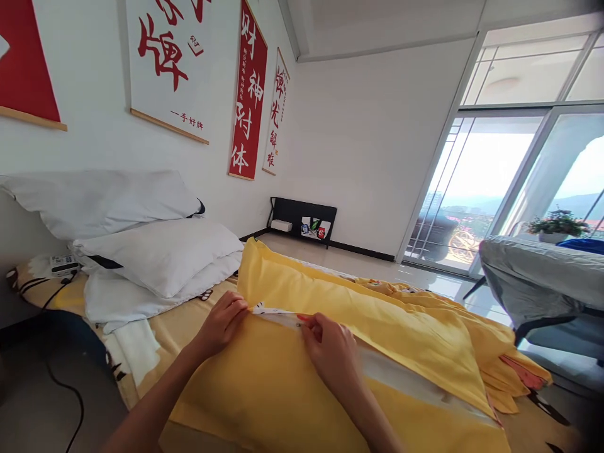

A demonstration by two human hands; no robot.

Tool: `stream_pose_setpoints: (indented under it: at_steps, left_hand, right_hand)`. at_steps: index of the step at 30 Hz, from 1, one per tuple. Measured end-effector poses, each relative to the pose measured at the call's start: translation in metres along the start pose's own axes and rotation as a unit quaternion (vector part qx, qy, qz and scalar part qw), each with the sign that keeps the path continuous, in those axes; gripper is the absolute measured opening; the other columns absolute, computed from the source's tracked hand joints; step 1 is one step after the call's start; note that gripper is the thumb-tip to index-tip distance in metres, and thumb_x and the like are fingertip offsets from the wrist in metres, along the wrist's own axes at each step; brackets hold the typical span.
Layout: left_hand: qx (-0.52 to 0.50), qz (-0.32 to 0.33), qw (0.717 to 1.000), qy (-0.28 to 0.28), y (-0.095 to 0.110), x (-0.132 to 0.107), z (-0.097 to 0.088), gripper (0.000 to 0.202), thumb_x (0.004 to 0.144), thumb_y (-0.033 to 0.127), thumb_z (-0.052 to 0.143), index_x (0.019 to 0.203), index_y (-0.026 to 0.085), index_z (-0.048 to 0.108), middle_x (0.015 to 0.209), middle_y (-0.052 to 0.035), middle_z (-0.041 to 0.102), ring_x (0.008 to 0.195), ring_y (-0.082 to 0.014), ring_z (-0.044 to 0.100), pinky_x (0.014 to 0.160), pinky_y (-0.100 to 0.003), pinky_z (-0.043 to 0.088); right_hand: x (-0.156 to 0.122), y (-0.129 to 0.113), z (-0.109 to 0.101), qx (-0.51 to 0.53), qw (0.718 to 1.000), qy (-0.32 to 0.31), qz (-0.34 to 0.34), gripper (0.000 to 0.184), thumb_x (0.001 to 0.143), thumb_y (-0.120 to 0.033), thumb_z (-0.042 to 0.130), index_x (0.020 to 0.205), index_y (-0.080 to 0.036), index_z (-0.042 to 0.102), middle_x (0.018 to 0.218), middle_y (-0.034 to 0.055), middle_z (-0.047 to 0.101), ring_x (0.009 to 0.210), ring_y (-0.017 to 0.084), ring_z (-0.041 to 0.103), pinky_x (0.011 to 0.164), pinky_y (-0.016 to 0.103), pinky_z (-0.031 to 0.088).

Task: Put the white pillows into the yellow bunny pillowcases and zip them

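Head camera view: a yellow fabric cover (274,384) lies across the near middle of the bed, on a tan patterned bedsheet (174,327), with white pillows (174,255) to its far left and more bunched yellow cloth (401,292) along its far right side. Judging by its folds, the cover should be light and limp, hard to damage but apt to slide or crease; the near part looks fuller, as if something soft lay beneath. The long slit's edges seem the best place to take hold, pinched between thumb and fingers with the cloth drawn lightly taut between two grips.

Both hands are nearly closed in such pinches. The left hand (224,324) grips the slit's edge toward its left end; the right hand (333,346) has hold of the edge a little further right, fingers curled in. Whether a zip runs there is too small to tell.

The cover is plain, warm yellow with a faint sheen, and gently rumpled. Between the hands a white strip with small dark and red marks shows in the slit; right of the right hand, the gap widens onto a pale greyish-white layer (401,365).
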State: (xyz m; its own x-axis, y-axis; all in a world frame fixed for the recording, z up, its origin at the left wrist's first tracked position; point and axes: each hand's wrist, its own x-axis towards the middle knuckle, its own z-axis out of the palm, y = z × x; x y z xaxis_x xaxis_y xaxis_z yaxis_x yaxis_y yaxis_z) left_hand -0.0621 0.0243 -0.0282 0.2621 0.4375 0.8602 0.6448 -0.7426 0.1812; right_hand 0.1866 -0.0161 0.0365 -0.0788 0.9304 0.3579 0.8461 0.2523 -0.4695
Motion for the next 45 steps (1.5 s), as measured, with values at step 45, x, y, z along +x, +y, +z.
stream_pose_setpoints:
  at_steps: [45]
  left_hand:
    - [0.024, 0.18, 0.976, -0.116, 0.125, 0.039, 0.065, 0.022, 0.096, 0.022, 0.043, 0.074, 0.021, 0.043, 0.067, 0.0011, 0.053, 0.058, -0.0141, 0.05, 0.054, -0.027, 0.032]
  right_hand:
    - [-0.112, 0.102, -0.008, -0.058, 0.894, 0.426, -0.124, 0.015, 0.094, -0.018, 0.048, 0.082, -0.021, 0.057, 0.065, -0.0004, 0.06, 0.059, 0.012, 0.057, 0.059, 0.023, 0.042]
